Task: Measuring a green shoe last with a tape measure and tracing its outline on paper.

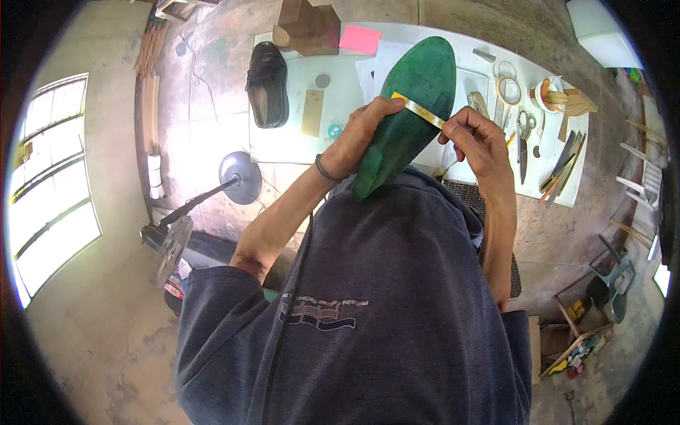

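Observation:
A green shoe last (418, 78) is held up over the table, tilted, its broad rounded end pointing away from me and its narrow end close to my chest. Across its middle runs a narrow yellow-and-white measuring tape (425, 113). My left hand (358, 134) grips the last from its left side, thumb pressing the end of the tape against it. On the other side, my right hand (482, 142) pinches the tape between thumb and fingers at the edge of the last. The last's underside and the left fingers beneath it are hidden.
On the white table (294, 145) lie a black shoe (268, 85), a brown block (312, 32), pink paper (360, 40), a tape roll (508, 91), scissors (524, 134) and several files (563, 166). A white cup (545, 95) holds wooden-handled tools. A fan (173, 248) stands left.

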The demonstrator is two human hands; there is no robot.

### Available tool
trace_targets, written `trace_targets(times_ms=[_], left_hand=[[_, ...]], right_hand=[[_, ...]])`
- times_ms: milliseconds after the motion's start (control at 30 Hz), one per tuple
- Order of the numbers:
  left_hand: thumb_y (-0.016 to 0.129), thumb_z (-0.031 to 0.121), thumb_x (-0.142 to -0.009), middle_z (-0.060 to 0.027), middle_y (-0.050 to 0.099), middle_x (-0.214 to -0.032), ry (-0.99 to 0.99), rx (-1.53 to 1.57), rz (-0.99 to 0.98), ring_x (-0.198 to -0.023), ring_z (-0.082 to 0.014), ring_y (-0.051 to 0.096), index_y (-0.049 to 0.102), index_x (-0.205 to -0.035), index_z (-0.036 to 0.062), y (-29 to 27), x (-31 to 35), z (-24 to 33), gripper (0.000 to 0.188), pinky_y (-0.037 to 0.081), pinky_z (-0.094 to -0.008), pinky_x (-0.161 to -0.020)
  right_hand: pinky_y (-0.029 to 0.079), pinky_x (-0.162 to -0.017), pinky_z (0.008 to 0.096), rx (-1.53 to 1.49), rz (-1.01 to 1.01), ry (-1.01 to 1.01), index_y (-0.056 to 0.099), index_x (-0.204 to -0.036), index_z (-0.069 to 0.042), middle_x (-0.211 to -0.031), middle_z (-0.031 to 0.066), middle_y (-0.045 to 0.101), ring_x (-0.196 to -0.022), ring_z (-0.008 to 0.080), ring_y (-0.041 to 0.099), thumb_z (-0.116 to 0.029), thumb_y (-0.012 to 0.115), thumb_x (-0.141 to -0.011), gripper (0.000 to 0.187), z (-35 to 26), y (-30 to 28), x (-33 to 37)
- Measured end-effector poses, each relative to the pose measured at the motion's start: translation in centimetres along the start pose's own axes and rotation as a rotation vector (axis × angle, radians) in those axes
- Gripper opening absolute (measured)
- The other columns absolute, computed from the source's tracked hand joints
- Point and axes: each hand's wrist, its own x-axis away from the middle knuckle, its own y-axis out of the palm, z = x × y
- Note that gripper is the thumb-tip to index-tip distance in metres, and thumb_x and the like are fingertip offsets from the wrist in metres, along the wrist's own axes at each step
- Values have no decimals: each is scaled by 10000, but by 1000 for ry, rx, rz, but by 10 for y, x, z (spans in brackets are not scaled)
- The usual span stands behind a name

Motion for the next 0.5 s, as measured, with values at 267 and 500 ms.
trace_targets(times_ms=[267,500], left_hand=[[541,460,-921,-200,704,-1093,-130,592,-71,-899,-278,720,592,-1245,-36,-10,-8,28,595,588,-372,-848],[516,430,-929,-212,705,-1107,-103,685,-247,-911,-295,721,601,-1245,-33,-7,-14,30,567,594,-389,-848]], right_hand=[[304,-575,196,133,121,-6,690,-908,-13,-724,-72,517,-657,9,399,-143,692,-949,137,-30,-7,35],[346,-654,188,-27,176,-79,696,-937,-10,-800,-23,624,-719,27,460,-149,677,-951,140,-36,-12,40]])
